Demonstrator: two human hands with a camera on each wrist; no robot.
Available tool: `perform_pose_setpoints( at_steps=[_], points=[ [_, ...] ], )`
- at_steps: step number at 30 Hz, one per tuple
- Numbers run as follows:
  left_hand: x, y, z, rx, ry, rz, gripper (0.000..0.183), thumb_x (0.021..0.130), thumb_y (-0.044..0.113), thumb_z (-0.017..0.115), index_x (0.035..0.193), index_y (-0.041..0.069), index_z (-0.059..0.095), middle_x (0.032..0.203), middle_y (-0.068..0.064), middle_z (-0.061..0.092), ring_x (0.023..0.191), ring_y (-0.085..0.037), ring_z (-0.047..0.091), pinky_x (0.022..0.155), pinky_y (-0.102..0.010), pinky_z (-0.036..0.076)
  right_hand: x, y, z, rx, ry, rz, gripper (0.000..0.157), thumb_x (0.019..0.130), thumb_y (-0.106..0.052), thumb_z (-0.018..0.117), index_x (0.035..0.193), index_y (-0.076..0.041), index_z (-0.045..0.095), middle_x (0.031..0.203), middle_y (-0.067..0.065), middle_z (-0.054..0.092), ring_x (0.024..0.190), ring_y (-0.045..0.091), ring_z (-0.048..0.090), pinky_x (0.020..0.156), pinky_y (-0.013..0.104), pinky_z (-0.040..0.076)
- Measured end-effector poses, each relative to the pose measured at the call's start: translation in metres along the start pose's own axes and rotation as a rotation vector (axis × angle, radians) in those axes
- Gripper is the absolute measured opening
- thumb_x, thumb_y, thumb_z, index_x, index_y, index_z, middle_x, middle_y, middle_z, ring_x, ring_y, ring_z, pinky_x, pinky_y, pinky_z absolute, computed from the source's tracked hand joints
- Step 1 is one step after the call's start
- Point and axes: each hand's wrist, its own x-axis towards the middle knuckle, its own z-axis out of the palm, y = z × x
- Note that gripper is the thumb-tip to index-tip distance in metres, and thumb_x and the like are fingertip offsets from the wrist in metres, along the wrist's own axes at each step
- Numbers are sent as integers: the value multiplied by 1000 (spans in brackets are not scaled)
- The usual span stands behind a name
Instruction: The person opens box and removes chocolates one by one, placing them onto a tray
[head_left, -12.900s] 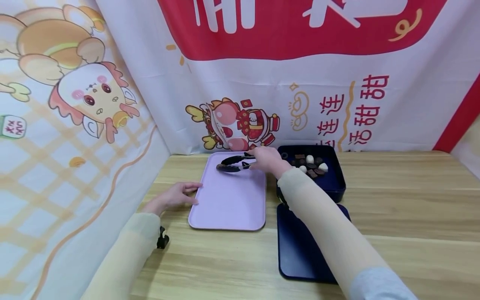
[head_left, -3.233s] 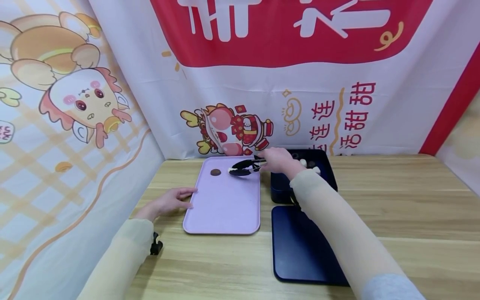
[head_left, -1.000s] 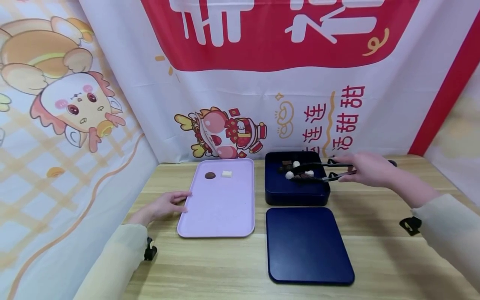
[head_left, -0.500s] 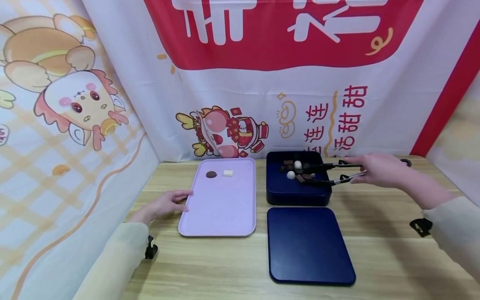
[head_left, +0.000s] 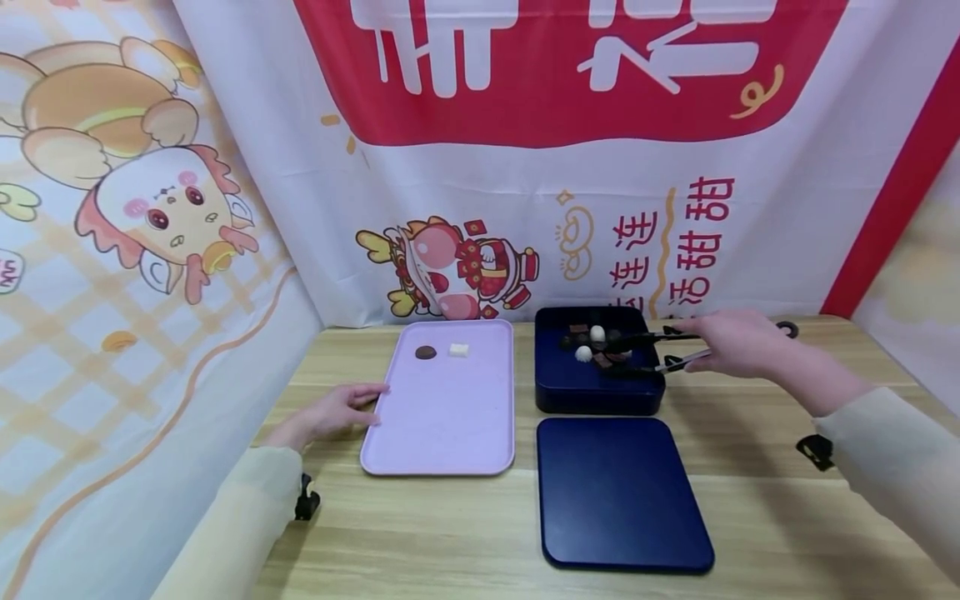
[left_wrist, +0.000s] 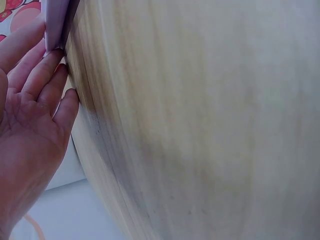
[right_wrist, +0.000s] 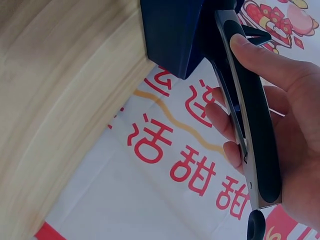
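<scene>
My right hand (head_left: 738, 343) grips black-and-silver tongs (right_wrist: 257, 130), thumb on one handle and fingers round the other. The tong heads (head_left: 628, 343) reach, spread apart, into the navy box (head_left: 596, 400) among brown and white chocolates (head_left: 583, 354); whether they touch one is unclear. Against the left edge of the lilac tray (head_left: 438, 433) rest the fingertips and thumb of my left hand (head_left: 333, 412), its fingers fairly straight in the left wrist view. Near the tray's far end lie a round brown chocolate (head_left: 425, 352) and a white block-shaped piece (head_left: 458, 350), side by side.
A flat navy lid (head_left: 622, 492) lies on the wooden table (head_left: 450, 533) in front of the box. Printed cloth (head_left: 450, 183) hangs right behind the tray and box, and another patterned cloth (head_left: 150, 350) borders the left side.
The brown piece, then the white piece, came onto the tray from the tongs. My right hand has since moved right, putting the tongs back into the box. My left hand stays at the tray.
</scene>
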Motion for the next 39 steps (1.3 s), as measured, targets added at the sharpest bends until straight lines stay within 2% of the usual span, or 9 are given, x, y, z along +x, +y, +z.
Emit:
perform_pose_setpoints(
  at_steps=[6,12,18,28,34,39],
  points=[
    [1,0,0,-19,-6,2,64,88,8,71,143,-3,42,146,-26,36,138,-40,30,113,-49,22,2,-3,5,5,10,-9,58,78,-30,81,124,1,64,105,17,70,87,33,67,69,50,55],
    [-1,2,0,-11,-9,-9,63,88,8,70,144,-3,41,147,-26,35,138,-40,30,114,-50,21,3,-8,7,13,23,-13,52,80,-26,80,122,-1,65,107,15,70,89,33,67,69,49,55],
    [-2,3,1,-21,-13,-17,63,89,8,69,144,-3,41,147,-26,35,138,-40,29,114,-50,20,1,-7,8,25,26,-15,52,79,-28,81,121,-1,66,107,14,70,90,32,67,71,49,55],
    [-2,5,1,-25,-11,-16,63,89,7,70,144,-3,41,147,-26,35,138,-40,30,113,-50,21,-1,-7,9,54,-38,26,58,81,-34,79,123,3,64,107,17,70,89,32,68,72,51,55],
    [-2,6,2,-29,-16,-19,64,88,8,70,144,-3,41,147,-26,35,138,-40,29,114,-50,21,-1,-10,10,58,-53,42,59,80,-35,79,122,3,64,109,18,69,96,37,65,79,55,52],
    [-3,5,2,-21,-8,-20,63,89,7,70,144,-3,41,147,-25,35,138,-39,29,114,-49,20,2,-13,11,65,-52,24,55,80,-35,79,120,1,66,106,17,70,91,35,67,74,52,54]
  ],
)
